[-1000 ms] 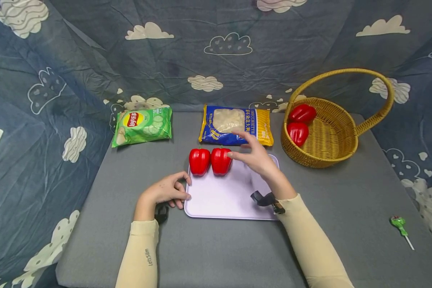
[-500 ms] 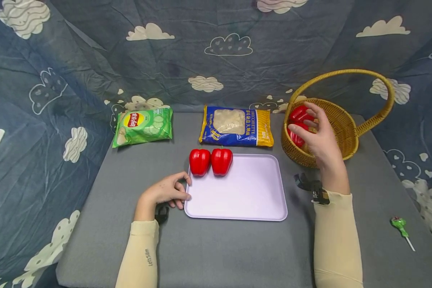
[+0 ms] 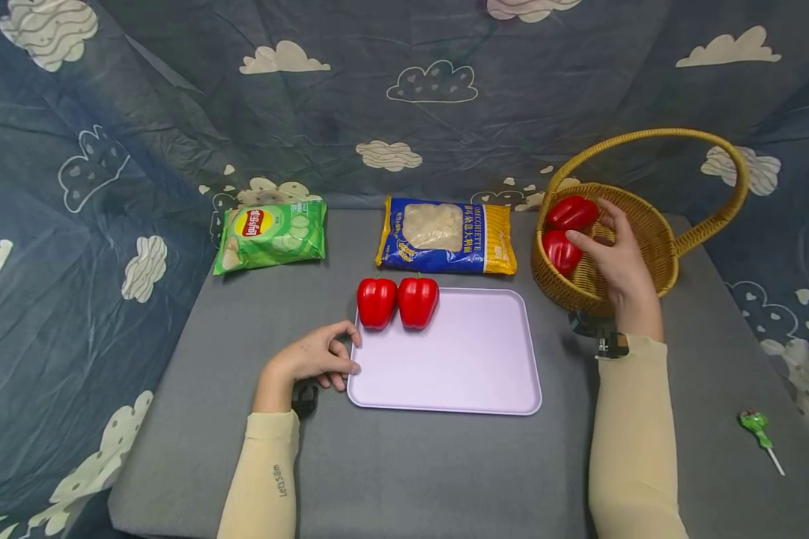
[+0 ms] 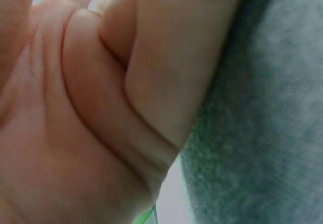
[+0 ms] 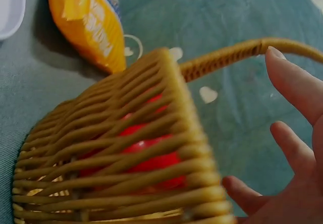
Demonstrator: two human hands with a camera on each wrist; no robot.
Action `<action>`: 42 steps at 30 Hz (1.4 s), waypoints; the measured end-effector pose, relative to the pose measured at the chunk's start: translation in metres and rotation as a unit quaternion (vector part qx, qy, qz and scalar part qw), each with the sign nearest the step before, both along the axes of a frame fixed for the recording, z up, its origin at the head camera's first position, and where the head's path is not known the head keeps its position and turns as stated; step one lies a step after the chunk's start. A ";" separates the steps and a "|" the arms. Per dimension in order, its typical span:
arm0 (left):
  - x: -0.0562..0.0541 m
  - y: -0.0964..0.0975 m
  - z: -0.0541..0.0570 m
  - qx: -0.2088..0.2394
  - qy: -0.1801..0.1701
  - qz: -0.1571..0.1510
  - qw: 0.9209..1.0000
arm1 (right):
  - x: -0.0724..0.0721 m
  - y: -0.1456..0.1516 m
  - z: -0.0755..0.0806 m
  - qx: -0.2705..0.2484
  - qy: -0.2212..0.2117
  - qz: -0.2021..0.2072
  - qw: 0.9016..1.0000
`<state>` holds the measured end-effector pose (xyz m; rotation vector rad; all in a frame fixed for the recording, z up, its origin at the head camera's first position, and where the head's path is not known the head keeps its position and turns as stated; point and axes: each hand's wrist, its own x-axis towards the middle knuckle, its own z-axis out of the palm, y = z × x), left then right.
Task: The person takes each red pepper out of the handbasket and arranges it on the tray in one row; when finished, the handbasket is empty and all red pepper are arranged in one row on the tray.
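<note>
In the head view two red bell peppers [image 3: 377, 303] stand side by side at the back left of a lilac tray [image 3: 472, 359]. My left hand [image 3: 315, 355] holds that tray's left rim, its thumb and forefinger at the edge and the other fingers curled. My right hand [image 3: 622, 258] reaches into a wicker basket [image 3: 596, 299], fingers and thumb spread apart. Two more red peppers [image 3: 571, 213] lie inside, and the thumb is beside the nearer one; whether it touches is unclear. In the right wrist view the basket's woven wall [image 5: 126, 153] partly hides the red peppers, with spread fingers [image 5: 295, 90] beside it.
A green bag of chips [image 3: 272, 234] lies at the back left. Behind the tray is a blue and yellow pasta bag [image 3: 448, 236]. The basket's tall handle [image 3: 647, 133] arches over it. A green lollipop [image 3: 755, 423] lies near the right edge.
My right hand has moved right from beside the tray's peppers to the basket and lowered into it. My left hand stays at the tray's rim.
</note>
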<state>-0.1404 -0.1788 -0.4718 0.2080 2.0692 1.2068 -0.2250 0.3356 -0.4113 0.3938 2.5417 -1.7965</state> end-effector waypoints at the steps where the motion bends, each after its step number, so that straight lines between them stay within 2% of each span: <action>1: 0.000 0.000 0.000 0.002 0.002 -0.002 1.000 | -0.002 0.002 -0.002 0.002 -0.008 0.005 1.000; 7: -0.001 0.000 -0.001 0.004 0.003 -0.006 1.000 | -0.012 0.009 -0.014 -0.009 -0.038 0.036 0.999; 14: -0.002 0.000 -0.002 -0.001 0.006 -0.006 1.000 | -0.018 0.012 -0.023 -0.017 -0.059 0.054 0.997; 20: -0.001 0.000 -0.001 -0.006 0.007 -0.004 1.000 | -0.019 0.012 -0.024 -0.028 -0.079 0.067 0.994; 31: -0.002 0.000 -0.001 -0.007 0.005 -0.004 1.000 | -0.020 0.011 -0.024 -0.016 -0.116 0.073 0.990; 42: 0.000 0.000 0.001 -0.005 0.006 -0.001 1.000 | -0.021 0.011 -0.026 -0.013 -0.122 0.080 0.989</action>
